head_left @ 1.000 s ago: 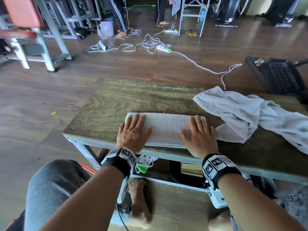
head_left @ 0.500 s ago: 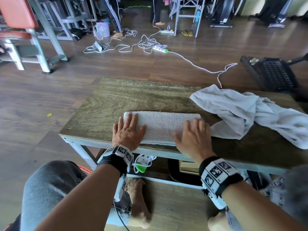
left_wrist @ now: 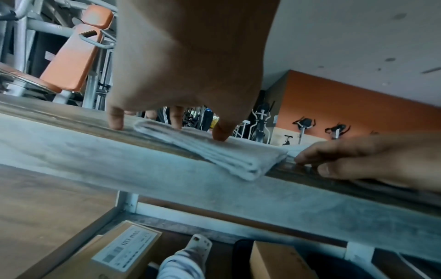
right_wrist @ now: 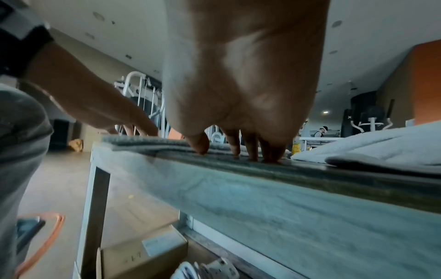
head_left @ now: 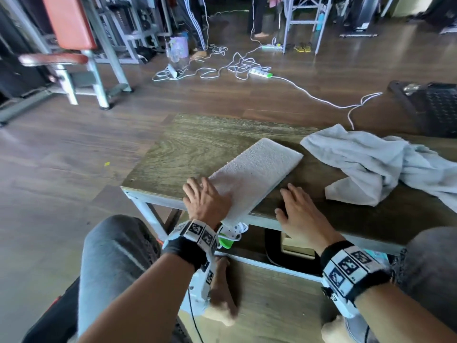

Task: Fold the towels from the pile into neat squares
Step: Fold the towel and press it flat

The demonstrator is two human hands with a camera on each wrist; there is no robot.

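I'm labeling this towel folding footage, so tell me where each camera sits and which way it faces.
Head: on the head, looking forward and down at the folded towel, wooden table, towel pile; both forearms, left hand, right hand, knees show.
Left wrist: under the left wrist, looking along the palm at the towel's near end; right hand's fingers show.
Right wrist: under the right wrist, facing the table edge; left forearm shows.
All views share the folded towel.

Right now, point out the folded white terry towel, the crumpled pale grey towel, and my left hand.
Folded white terry towel [head_left: 257, 173], head view, middle of its top face.
Crumpled pale grey towel [head_left: 366, 162], head view, on its bunched middle.
Left hand [head_left: 205, 201], head view, back of the hand.
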